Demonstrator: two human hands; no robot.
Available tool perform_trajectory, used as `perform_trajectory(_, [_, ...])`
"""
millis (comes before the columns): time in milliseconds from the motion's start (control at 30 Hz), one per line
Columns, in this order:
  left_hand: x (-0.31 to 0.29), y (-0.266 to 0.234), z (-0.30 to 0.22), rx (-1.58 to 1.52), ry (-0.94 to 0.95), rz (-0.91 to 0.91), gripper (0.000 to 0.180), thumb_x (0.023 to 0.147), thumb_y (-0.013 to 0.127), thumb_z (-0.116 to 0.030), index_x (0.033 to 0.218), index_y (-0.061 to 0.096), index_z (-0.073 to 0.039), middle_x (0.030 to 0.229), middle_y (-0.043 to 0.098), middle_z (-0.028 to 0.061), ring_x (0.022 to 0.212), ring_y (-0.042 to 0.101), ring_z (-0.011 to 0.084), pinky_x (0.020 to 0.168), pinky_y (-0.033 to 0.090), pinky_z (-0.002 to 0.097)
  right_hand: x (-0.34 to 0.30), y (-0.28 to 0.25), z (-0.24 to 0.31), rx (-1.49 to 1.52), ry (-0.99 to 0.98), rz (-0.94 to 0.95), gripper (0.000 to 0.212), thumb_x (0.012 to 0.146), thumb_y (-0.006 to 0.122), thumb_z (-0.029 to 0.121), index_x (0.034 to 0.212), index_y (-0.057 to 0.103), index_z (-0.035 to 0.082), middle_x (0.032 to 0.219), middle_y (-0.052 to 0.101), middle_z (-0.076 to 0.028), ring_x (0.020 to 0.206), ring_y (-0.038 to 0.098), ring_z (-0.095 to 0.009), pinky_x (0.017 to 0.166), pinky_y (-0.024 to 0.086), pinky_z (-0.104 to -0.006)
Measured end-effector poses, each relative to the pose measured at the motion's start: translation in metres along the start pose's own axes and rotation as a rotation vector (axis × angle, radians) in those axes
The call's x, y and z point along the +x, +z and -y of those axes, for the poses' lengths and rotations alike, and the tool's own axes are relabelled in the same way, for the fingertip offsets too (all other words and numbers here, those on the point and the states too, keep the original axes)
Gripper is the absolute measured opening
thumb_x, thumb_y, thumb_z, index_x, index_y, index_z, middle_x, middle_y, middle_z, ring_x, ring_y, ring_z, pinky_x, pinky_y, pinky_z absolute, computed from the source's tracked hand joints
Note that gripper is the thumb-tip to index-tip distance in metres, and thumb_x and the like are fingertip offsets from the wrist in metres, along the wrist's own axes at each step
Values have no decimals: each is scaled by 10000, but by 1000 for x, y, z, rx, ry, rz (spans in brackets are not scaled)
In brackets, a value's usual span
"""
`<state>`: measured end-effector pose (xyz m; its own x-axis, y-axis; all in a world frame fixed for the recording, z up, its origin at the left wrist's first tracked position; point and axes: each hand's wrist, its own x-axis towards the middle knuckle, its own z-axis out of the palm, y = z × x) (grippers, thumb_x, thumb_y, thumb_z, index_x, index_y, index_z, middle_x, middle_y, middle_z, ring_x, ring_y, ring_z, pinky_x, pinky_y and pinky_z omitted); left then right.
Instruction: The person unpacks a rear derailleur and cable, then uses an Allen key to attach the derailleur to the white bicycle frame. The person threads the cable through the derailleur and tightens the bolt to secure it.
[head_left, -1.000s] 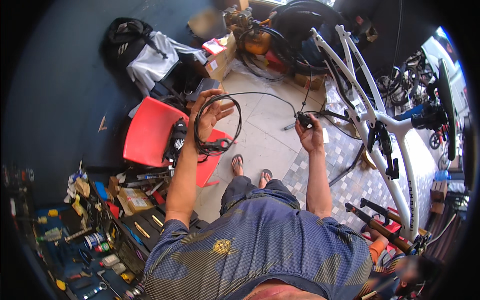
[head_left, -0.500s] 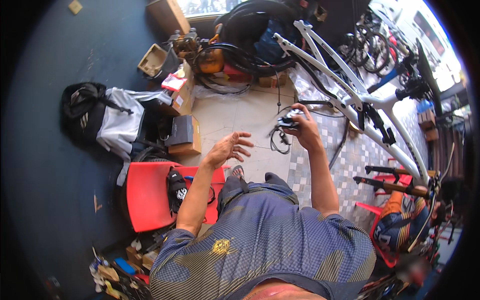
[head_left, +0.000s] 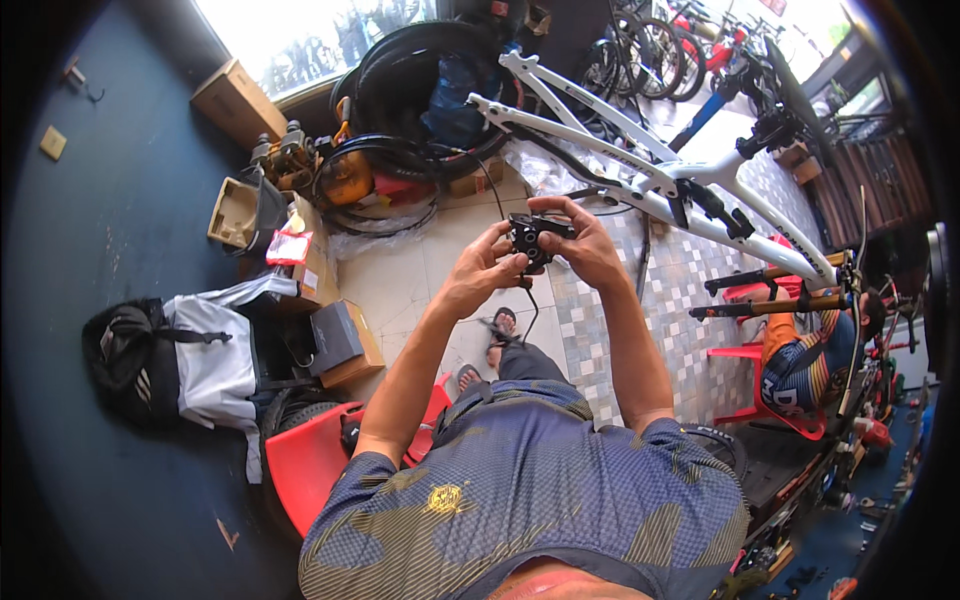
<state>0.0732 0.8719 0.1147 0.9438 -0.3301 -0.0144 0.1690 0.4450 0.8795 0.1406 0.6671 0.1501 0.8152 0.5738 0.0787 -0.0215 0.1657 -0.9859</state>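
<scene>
Black bicycle part (head_left: 524, 232) was up over the plain floor tiles (head_left: 450, 250), near the mosaic's edge! The left hand (head_left: 483, 272) had fingers clamped on one side, the right hand (head_left: 587, 250) pinched the other, and a dark cable (head_left: 533, 308) dangled below.

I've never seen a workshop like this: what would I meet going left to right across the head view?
Pale wall plate, black backpack, pale grey garment, grey box, left hand, black part held by both hands, right hand, another person in a striped top.
</scene>
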Motion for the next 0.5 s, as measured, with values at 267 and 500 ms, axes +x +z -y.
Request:
perform_trajectory(267, [49,-20,-37,-108,-125,-72,550,985,655,-172,1459,393,-80,1206,642,183,838,736,307,676,663,435,52,-7,-19,83,40,-126,523,923,769,214,1349,540,13,1170,699,-84,975,657,-116,842,544,-257])
perform_trajectory(500, [85,-47,-40,-221,-64,-193,485,967,610,-87,1376,351,-108,1247,618,264,751,721,295,600,659,432,87,-30,-18,-557,-176,-439,281,908,782,257,1051,675,39,899,681,-56,725,598,-124,652,476,-260])
